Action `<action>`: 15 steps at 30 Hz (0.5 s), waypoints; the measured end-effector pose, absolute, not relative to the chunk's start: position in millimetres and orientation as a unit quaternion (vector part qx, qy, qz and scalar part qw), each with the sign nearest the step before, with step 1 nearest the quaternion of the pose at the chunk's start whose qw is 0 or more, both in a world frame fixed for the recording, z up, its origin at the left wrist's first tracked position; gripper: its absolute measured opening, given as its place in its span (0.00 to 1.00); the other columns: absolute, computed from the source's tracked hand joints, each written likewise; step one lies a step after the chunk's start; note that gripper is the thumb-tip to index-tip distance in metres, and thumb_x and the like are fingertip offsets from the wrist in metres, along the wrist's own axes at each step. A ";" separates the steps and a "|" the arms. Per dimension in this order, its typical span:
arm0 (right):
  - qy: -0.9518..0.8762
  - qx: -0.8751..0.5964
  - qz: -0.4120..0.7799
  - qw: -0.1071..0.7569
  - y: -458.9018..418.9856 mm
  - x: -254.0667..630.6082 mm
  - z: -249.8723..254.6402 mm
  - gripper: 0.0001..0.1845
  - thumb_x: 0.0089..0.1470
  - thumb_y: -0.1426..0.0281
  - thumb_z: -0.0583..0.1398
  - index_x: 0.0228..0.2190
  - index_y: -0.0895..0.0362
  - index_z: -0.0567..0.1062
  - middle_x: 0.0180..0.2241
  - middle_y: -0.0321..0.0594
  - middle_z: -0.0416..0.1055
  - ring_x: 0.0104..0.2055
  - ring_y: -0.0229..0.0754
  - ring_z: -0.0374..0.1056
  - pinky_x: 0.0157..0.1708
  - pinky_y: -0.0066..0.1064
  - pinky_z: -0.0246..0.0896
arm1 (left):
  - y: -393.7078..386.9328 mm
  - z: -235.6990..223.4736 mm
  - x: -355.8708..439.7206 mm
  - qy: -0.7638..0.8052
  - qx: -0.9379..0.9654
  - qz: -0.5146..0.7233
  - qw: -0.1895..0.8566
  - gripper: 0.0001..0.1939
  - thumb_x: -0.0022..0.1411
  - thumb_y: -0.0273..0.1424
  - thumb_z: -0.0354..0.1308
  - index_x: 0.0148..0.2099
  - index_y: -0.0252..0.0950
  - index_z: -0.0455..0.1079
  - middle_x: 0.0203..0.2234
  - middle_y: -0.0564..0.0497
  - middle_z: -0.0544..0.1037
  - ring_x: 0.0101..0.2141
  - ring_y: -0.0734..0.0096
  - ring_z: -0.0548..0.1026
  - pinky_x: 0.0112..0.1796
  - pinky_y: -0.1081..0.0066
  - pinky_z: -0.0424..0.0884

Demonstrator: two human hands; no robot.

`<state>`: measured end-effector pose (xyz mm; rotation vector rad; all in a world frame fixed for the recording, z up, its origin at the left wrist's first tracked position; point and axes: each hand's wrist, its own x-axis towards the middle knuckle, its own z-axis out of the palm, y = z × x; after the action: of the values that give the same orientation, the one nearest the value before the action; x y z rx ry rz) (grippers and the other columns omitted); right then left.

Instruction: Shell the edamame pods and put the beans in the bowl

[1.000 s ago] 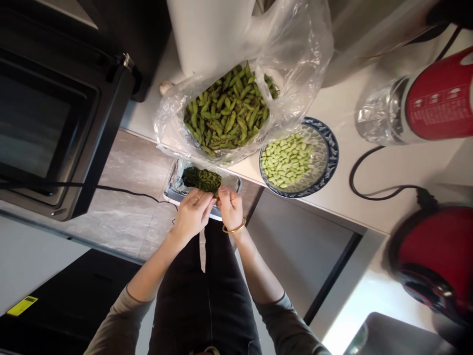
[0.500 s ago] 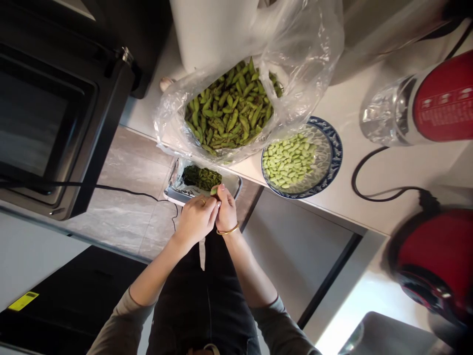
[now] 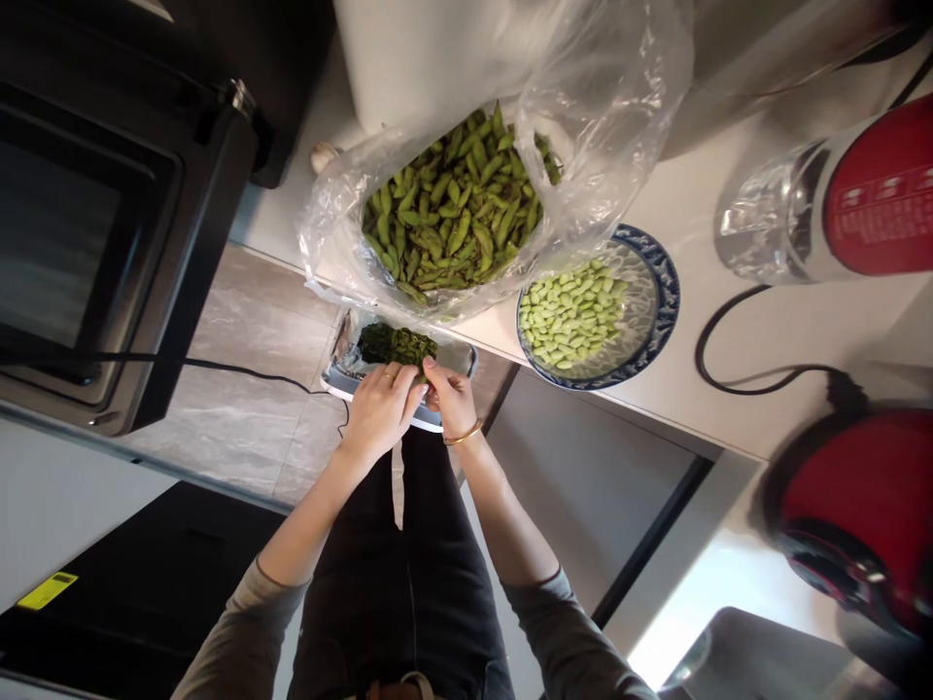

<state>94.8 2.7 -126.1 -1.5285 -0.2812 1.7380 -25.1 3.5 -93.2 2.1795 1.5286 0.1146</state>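
Left hand (image 3: 380, 406) and right hand (image 3: 452, 401) pinching a pod (image 3: 421, 378), bag (image 3: 612, 146) at twelve o'clock, bowl (image 3: 667, 301) at two!

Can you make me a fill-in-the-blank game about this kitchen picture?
Green pods lie heaped in a clear plastic ____.
Pale green beans lie in a dish whose patterned rim is white and ____.
The left hand wears a ____ on one finger.
A gold bracelet circles the ____ wrist.

Missing words: bag; blue; ring; right.
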 end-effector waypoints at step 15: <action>-0.318 -0.616 0.598 0.402 -9.0 89.5 -114.5 0.28 0.56 0.46 0.50 0.18 0.54 0.59 0.17 0.31 0.54 0.21 0.34 0.51 0.20 0.29 0.49 | 3.4 -84.1 -12.9 0.616 0.644 0.203 0.406 0.16 0.69 0.34 0.39 0.28 0.38 0.56 0.19 0.55 0.66 0.21 0.73 0.68 0.27 0.73 0.61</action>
<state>89.5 -9.0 -114.5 -1.5575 -0.8028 1.5105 -12.9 3.4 -84.1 1.6247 1.5541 0.5132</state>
